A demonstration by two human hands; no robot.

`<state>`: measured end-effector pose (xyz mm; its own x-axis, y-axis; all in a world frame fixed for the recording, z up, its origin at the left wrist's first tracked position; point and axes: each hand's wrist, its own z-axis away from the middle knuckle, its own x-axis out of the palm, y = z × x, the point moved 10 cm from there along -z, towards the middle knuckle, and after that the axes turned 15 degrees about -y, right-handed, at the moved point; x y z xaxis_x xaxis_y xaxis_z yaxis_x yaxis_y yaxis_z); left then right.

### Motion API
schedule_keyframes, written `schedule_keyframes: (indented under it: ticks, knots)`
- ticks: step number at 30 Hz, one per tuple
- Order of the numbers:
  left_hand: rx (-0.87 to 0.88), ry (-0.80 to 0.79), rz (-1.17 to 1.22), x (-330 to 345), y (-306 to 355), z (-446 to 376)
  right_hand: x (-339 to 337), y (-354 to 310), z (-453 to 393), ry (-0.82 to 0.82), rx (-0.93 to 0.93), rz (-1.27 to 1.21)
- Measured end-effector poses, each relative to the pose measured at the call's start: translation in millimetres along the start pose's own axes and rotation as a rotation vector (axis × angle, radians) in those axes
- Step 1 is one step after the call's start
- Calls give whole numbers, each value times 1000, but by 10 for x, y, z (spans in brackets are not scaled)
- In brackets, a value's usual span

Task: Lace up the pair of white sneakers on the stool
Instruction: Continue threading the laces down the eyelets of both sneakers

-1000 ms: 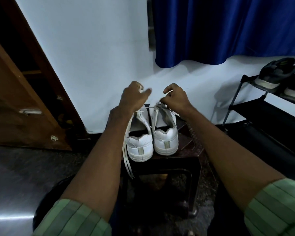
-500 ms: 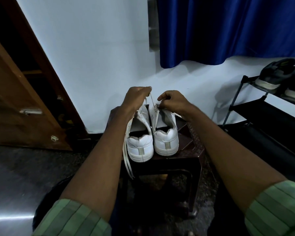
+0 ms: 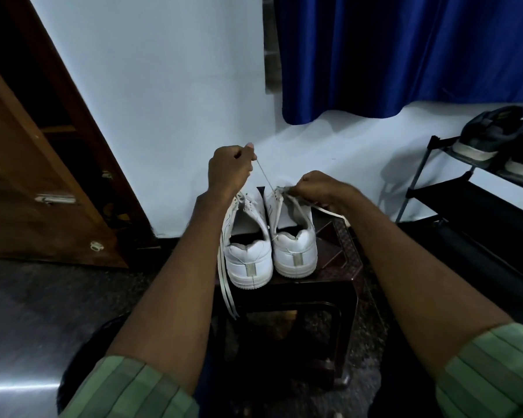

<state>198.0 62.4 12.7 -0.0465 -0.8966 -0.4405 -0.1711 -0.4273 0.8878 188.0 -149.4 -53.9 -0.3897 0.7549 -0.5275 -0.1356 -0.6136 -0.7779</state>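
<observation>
Two white low-top sneakers, the left sneaker (image 3: pixel 247 254) and the right sneaker (image 3: pixel 295 245), sit heels-forward on one dark square stool (image 3: pixel 332 276). Left hand (image 3: pixel 228 171) pinches a taut white lace (image 3: pixel 264 175); right hand (image 3: pixel 316 186) grips laces at the right sneaker's eyelets. One black shoe rack (image 3: pixel 465 194) stands right.

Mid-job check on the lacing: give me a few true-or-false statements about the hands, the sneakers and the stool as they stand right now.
1. The left hand pinches a lace drawn taut up from the right sneaker. True.
2. The right hand hangs idle beside the stool. False: it grips the laces at that sneaker's tongue.
3. Laces from the left sneaker dangle over the stool's front edge. True.
4. The sneakers stand on the floor. False: both stand on the stool.
5. The heels face the camera. True.
</observation>
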Motion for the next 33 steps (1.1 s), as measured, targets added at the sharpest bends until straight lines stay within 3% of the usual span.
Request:
schedule_keyframes:
  ticks: [3, 6, 10, 15, 19, 25, 29, 31, 33]
  knots:
    - [-37, 159, -478, -103, 2, 58, 8, 68, 30, -27, 24, -39]
    - [116, 197, -577, -15, 209, 157, -43, -58, 104, -22, -57, -267]
    - [105, 26, -403, 230, 322, 148, -117, -246, 192, -50, -189, -712]
    - [106, -130, -101, 501, 373, 153, -107, -241, 179, -21, -211, -818]
    - [40, -197, -17, 620, 271, 119, -25, -170, 100, -6, -180, -901]
    - [-95, -276, 353, 762, 185, 198, 20, -150, 68, 4, -147, -948]
    - [-12, -193, 509, 566, 262, 135, -135, 57, 123, 152, -59, -965]
    - [52, -117, 685, 408, 270, 101, -243, 280, 203, 319, 23, -959]
    - [80, -63, 762, 285, 245, 81, -417, 442, 291, 491, 119, -652]
